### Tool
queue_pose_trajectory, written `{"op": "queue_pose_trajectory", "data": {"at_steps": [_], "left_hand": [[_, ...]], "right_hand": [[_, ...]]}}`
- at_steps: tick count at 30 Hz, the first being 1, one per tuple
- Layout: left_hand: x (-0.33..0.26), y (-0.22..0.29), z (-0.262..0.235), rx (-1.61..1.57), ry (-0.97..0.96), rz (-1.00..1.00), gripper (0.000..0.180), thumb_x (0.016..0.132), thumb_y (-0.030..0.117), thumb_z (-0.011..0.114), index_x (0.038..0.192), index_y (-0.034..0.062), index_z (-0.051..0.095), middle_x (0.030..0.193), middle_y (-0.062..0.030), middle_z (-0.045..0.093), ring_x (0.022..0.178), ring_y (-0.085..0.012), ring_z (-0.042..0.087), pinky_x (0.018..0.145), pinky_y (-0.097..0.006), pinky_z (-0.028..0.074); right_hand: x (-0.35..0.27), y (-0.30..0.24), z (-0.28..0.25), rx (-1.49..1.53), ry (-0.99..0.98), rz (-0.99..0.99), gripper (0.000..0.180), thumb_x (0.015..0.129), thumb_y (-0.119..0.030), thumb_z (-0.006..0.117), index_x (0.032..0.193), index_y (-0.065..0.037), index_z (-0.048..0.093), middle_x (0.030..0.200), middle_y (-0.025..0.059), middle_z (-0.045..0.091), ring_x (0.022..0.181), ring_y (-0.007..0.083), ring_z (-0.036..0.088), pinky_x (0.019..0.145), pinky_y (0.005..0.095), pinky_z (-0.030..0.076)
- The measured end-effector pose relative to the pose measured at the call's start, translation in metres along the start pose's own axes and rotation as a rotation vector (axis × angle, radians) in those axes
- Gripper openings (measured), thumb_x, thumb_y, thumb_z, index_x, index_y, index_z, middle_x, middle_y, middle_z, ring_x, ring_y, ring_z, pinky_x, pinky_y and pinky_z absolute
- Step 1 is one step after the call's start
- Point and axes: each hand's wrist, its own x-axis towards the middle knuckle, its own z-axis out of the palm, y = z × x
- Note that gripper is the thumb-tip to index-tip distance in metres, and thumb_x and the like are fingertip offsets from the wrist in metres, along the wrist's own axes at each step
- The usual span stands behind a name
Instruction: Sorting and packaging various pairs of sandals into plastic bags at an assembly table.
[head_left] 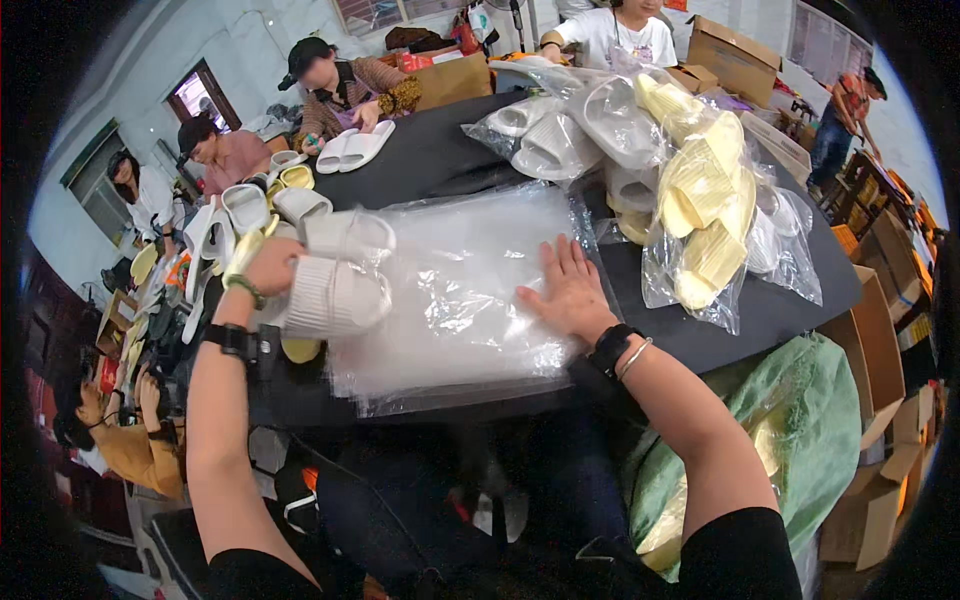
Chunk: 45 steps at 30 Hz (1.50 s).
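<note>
My left hand [272, 268] is closed on a pair of pale grey ribbed slippers [335, 297], slightly blurred, held over the left end of a stack of clear plastic bags [450, 290]. Fingers spread, my right hand [572, 292] lies flat on the right side of that stack, holding nothing. The stack rests on a black table [430, 165] right in front of me. Just left of my left hand, more loose slippers [245, 208] in grey and yellow line the table.
Bagged yellow slippers [705, 190] and bagged grey slippers [555, 140] are heaped at the table's far right. A green sack [800, 430] and cardboard boxes [870, 340] stand to the right below. Across the table, a person [335, 85] handles white slippers [355, 147]; other people are around.
</note>
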Motion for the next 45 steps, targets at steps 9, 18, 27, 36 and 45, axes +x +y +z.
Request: {"op": "queue_pose_trajectory", "data": {"at_steps": [9,18,27,36,45], "left_hand": [[-0.005,0.072,-0.151,0.475,0.577,-0.456,0.031,0.081,0.027,0.061,0.076,-0.0030,0.065,0.078,-0.0275,0.061,0.078,-0.0460,0.060,0.071,-0.051,0.047],[0.079,0.242,-0.044,0.085,0.431,-0.085,0.028,0.076,0.028,0.065,0.077,-0.0002,0.070,0.077,-0.0238,0.066,0.072,-0.0398,0.066,0.068,-0.048,0.053],[0.073,0.239,0.106,-0.112,0.170,-0.344,0.029,0.081,0.027,0.062,0.078,0.0000,0.071,0.081,-0.0233,0.069,0.077,-0.0392,0.068,0.073,-0.047,0.054],[0.037,0.170,0.108,0.018,0.282,-0.517,0.027,0.083,0.025,0.061,0.079,0.0004,0.071,0.082,-0.0223,0.069,0.078,-0.0387,0.068,0.074,-0.047,0.054],[0.006,0.126,0.109,0.117,0.326,-0.695,0.022,0.083,0.025,0.064,0.082,0.0036,0.071,0.087,-0.0188,0.070,0.081,-0.0357,0.069,0.073,-0.046,0.056]], "right_hand": [[0.000,0.002,0.002,-0.032,-0.003,0.005,0.091,0.090,-0.064,0.042,0.153,-0.002,0.018,0.159,0.0240,0.010,0.148,0.0381,0.008,0.119,0.0451,0.011],[0.010,0.006,0.014,0.001,0.081,-0.048,0.082,0.094,-0.053,0.040,0.152,0.000,0.018,0.158,0.0241,0.014,0.147,0.0389,0.011,0.119,0.0462,0.014],[0.007,0.009,0.024,-0.072,0.104,-0.084,0.070,0.095,-0.036,0.034,0.150,0.004,0.019,0.157,0.0236,0.019,0.146,0.0399,0.016,0.117,0.0491,0.020],[0.012,0.011,0.022,-0.024,0.083,-0.046,0.071,0.094,-0.037,0.037,0.150,0.003,0.019,0.157,0.0233,0.018,0.146,0.0401,0.016,0.117,0.0483,0.018],[0.014,0.017,0.030,-0.021,0.127,-0.083,0.072,0.096,-0.040,0.038,0.151,0.003,0.018,0.158,0.0227,0.017,0.146,0.0407,0.015,0.117,0.0510,0.018]]}}
